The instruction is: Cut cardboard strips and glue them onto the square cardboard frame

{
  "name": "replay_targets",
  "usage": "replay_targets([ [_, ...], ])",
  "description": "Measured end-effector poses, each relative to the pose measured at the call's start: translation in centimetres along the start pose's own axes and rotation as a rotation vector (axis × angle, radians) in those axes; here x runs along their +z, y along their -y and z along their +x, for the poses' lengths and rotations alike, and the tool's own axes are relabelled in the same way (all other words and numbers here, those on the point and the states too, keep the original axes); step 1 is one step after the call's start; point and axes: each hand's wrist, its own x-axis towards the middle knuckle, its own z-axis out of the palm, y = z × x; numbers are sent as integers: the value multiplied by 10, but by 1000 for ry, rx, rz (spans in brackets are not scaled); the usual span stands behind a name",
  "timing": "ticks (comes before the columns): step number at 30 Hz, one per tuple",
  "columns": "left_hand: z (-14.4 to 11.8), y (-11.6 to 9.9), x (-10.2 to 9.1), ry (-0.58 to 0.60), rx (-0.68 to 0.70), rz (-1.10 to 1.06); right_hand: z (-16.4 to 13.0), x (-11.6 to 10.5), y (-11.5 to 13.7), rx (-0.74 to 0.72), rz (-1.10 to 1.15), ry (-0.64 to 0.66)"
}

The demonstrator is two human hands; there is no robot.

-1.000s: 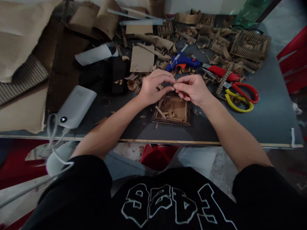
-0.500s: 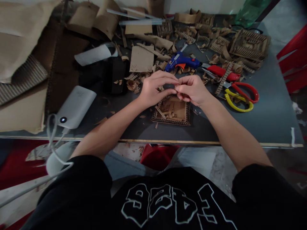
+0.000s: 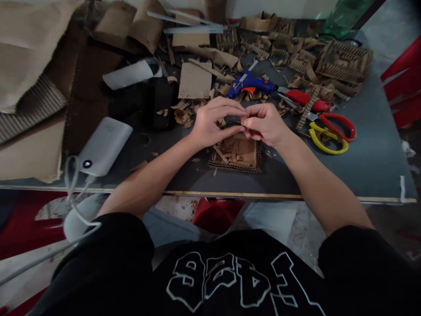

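Note:
My left hand (image 3: 213, 120) and my right hand (image 3: 265, 125) meet at their fingertips above the far edge of a small square cardboard tray (image 3: 235, 167). Thumb and fingers of each hand are pinched together around something small that the fingers hide. Loose strips of corrugated cardboard (image 3: 235, 151) lie inside the tray, which rests on the dark table. Just beyond my hands is a blue glue gun (image 3: 250, 84) with an orange trigger, lying on its side among paper scraps.
Scissors with red and yellow handles (image 3: 329, 138) and a red-handled tool (image 3: 307, 100) lie to the right. A white power bank (image 3: 105, 147) with a cable sits left, near large cardboard sheets (image 3: 29, 149). Cardboard scraps and a corrugated square piece (image 3: 344, 61) cover the back. A green bottle (image 3: 345, 17) stands behind.
My fingertips have shifted very slightly against each other. The tray, the tools and the scraps stay where they were.

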Motion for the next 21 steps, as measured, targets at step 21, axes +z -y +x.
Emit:
replay_targets([
  [21,-1,1,1,7,12,13,0,-2,-2,-15,9,-1],
])
